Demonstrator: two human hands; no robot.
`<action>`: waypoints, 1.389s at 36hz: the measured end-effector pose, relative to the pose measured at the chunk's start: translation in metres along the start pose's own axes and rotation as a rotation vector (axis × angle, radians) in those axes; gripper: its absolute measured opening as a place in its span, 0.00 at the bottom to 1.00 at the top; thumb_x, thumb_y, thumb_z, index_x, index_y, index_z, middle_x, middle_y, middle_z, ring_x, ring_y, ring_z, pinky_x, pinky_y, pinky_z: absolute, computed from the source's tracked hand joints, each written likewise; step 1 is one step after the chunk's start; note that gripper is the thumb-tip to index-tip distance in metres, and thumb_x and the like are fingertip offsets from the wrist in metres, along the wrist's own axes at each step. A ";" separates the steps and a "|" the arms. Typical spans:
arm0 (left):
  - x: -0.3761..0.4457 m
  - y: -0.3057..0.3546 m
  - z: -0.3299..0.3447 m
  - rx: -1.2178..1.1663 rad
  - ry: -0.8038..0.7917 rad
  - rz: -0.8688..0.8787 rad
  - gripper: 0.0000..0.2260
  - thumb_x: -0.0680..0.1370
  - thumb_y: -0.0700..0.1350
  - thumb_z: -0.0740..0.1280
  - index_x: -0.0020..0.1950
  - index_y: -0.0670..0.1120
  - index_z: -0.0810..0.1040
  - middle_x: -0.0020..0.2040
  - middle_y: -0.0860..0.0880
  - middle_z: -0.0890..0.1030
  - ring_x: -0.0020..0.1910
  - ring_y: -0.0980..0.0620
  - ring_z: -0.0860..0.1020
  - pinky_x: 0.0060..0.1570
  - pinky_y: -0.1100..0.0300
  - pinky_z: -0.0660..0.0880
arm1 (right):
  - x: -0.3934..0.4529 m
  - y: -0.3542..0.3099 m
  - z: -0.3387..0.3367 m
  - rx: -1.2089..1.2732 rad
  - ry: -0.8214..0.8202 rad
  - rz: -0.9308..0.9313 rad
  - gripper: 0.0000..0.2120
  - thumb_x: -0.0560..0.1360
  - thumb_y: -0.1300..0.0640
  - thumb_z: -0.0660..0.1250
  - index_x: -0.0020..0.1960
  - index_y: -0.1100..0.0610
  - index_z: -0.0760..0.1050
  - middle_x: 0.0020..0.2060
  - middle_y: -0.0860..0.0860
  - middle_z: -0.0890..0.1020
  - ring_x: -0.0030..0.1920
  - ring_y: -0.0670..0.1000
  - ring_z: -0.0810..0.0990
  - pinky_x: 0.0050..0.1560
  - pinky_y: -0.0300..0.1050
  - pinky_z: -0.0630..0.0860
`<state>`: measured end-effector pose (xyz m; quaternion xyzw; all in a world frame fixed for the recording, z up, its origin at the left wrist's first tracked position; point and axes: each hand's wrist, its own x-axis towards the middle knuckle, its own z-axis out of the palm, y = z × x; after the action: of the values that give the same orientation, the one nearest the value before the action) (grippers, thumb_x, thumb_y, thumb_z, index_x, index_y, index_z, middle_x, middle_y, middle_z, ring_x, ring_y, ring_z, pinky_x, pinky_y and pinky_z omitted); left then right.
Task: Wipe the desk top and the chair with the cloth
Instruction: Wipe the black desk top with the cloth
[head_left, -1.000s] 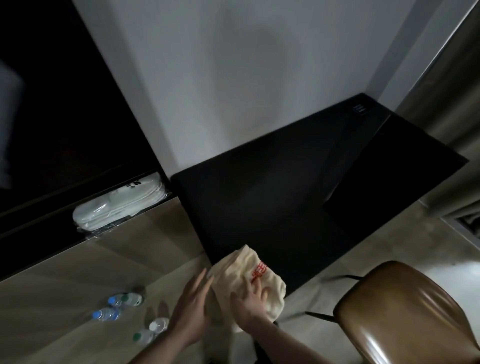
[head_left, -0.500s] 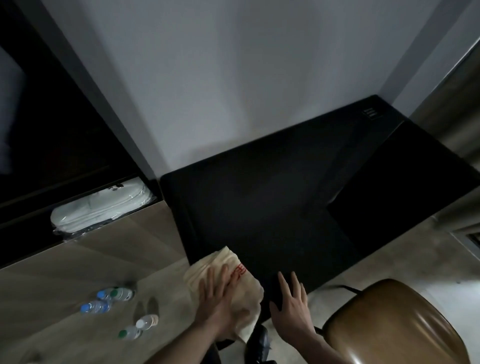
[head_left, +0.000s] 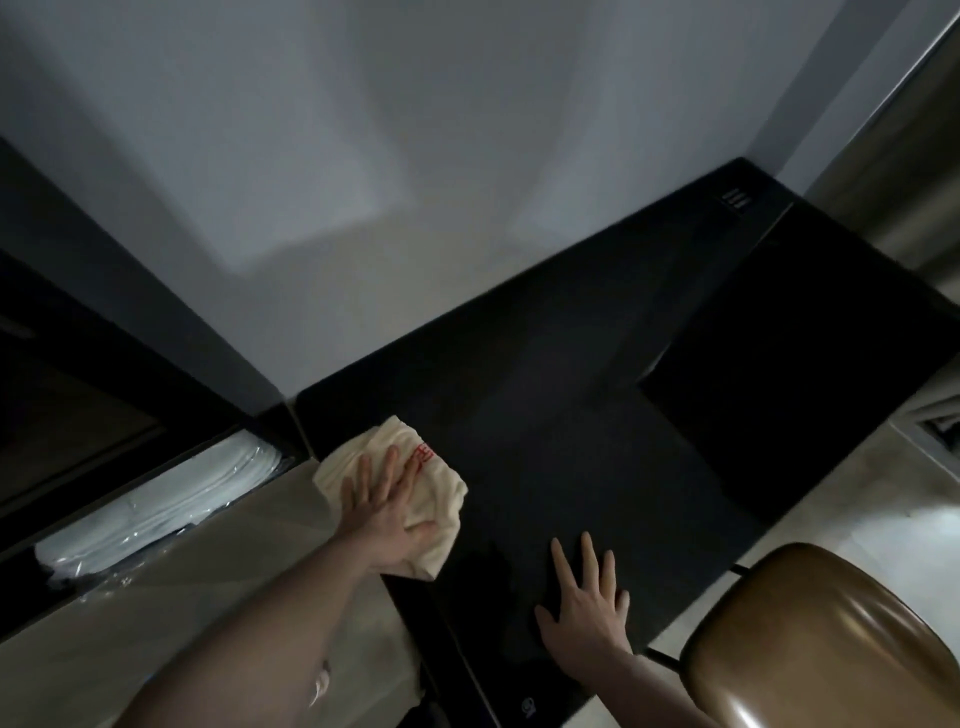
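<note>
Head view: dim, slightly blurred, but the layout reads fine.

Left hand (head_left: 382, 512) lies flat on the cloth (head_left: 410, 483), fingers straight and spread, pointing toward 1 o'clock, thumb splayed out on the cloth's near side. It presses rather than grips; nothing is pinched that I can see. The cloth is cream with a red mark and sits bunched at the bench's (head_left: 571, 415) left end, at about 9 o'clock on the black top, overhanging the edge toward the lighter wooden counter (head_left: 156, 613).

Right hand (head_left: 584, 605) is palm-down on bare bench near the front edge, fingers straight and fanned toward 12 o'clock. It holds nothing and looks like a brace.

Key relation: the cloth is under my left hand, so left is the working hand. The bench's long axis runs from the cloth out toward 2 o'clock, ending at the far corner with the small vent slots (head_left: 735, 199). I judge that almost all the unwiped top lies along that line, so the stroke wants to go 8 to 2 o'clock. Left forearm comes in from 7 o'clock, roughly in line with that.

The right hand sits at 4 o'clock from the cloth, in the path of any near-edge pass, so it would need to lift.

Chair (head_left: 831, 639), with a brown glossy seat, sits at 5 o'clock, just beside the bench's front edge, nearer the right hand. I can't tell whether it touches the bench.

Wrapped white bundle (head_left: 156, 504) on the shelf at 9 o'clock, well clear.
</note>
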<state>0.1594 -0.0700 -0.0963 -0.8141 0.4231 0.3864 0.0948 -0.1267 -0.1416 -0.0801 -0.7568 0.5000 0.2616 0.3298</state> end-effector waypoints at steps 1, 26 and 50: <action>0.007 -0.005 -0.010 -0.013 -0.006 -0.008 0.46 0.77 0.74 0.54 0.75 0.58 0.23 0.72 0.53 0.19 0.75 0.40 0.24 0.76 0.41 0.32 | 0.002 -0.003 0.002 -0.008 0.001 0.009 0.42 0.81 0.42 0.59 0.82 0.44 0.33 0.80 0.52 0.29 0.79 0.63 0.29 0.78 0.69 0.44; 0.007 0.028 -0.010 -0.112 0.026 -0.114 0.36 0.82 0.66 0.51 0.80 0.58 0.31 0.79 0.50 0.26 0.78 0.38 0.29 0.78 0.39 0.37 | -0.013 0.035 -0.005 0.007 0.074 -0.069 0.38 0.82 0.45 0.59 0.83 0.43 0.39 0.82 0.49 0.35 0.81 0.57 0.34 0.80 0.59 0.47; -0.126 0.173 0.108 -0.555 0.086 0.116 0.25 0.81 0.41 0.57 0.79 0.54 0.66 0.80 0.53 0.64 0.79 0.54 0.60 0.78 0.58 0.57 | -0.071 0.107 -0.007 0.000 0.088 -0.147 0.42 0.81 0.50 0.63 0.83 0.46 0.38 0.82 0.52 0.36 0.82 0.59 0.36 0.81 0.56 0.48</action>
<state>-0.0749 -0.0483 -0.0513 -0.7990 0.3506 0.4573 -0.1716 -0.2519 -0.1357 -0.0496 -0.8022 0.4571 0.2033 0.3257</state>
